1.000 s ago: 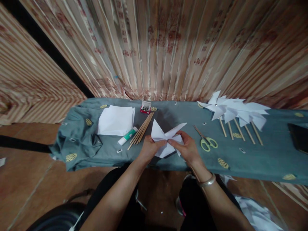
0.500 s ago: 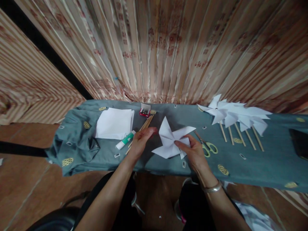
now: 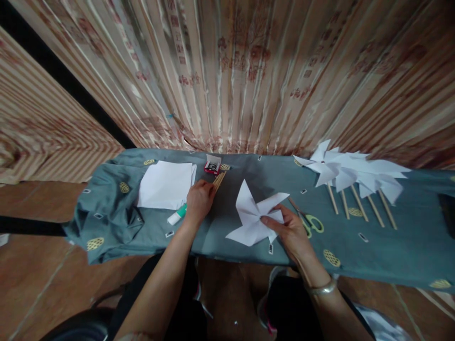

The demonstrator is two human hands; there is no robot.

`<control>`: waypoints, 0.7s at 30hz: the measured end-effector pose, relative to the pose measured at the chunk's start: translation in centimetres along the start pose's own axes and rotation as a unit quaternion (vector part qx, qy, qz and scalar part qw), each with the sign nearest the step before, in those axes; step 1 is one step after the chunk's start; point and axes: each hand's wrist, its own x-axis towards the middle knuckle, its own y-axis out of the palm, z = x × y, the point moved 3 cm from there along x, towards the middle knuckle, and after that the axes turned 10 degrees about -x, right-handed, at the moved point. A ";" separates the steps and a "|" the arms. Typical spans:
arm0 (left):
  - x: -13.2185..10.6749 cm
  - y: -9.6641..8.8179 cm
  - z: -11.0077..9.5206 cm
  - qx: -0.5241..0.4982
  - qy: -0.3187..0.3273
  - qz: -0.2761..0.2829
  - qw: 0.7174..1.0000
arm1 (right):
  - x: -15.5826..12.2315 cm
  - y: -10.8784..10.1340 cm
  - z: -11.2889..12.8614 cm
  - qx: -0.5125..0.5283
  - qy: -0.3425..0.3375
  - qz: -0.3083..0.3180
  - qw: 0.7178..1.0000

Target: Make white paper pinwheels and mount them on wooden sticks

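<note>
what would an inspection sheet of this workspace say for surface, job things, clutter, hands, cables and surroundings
Surface: blue-green patterned cloth, rumpled at its left end
Job's things: single white paper pinwheel; bundle of thin wooden sticks; white paper stack; small open red box; overlapping white paper pinwheels on wooden handles
Clutter: green-handled metal scissors, partly behind the right hand; white-and-green tube, partly covered by the left hand; dark flat object at right edge
Hands: right grips the single pinwheel; left is at the stick bundle, grip unclear
Cables: nothing seen on the cloth
Surroundings: patterned beige curtain behind, brown tiled floor below
</note>
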 end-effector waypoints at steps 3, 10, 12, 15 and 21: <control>0.3 0.0 0.0 -0.003 -0.029 0.007 1.000 | 0.2 0.1 0.0 -0.001 0.004 0.001 1.000; 0.5 0.1 -0.3 -0.004 -0.037 -0.005 0.999 | 0.5 0.5 0.4 -0.019 0.006 -0.004 1.000; 0.5 0.2 -0.4 -0.012 -0.030 -0.015 0.999 | 0.6 0.7 0.5 -0.027 0.007 -0.007 1.000; 0.4 0.2 -0.5 -0.045 -0.020 -0.033 0.998 | 0.7 0.9 0.6 -0.039 -0.001 -0.010 0.999; -0.4 -0.9 -1.9 -0.267 0.018 -0.089 0.960 | 0.0 1.0 1.3 -0.088 -0.032 -0.029 0.995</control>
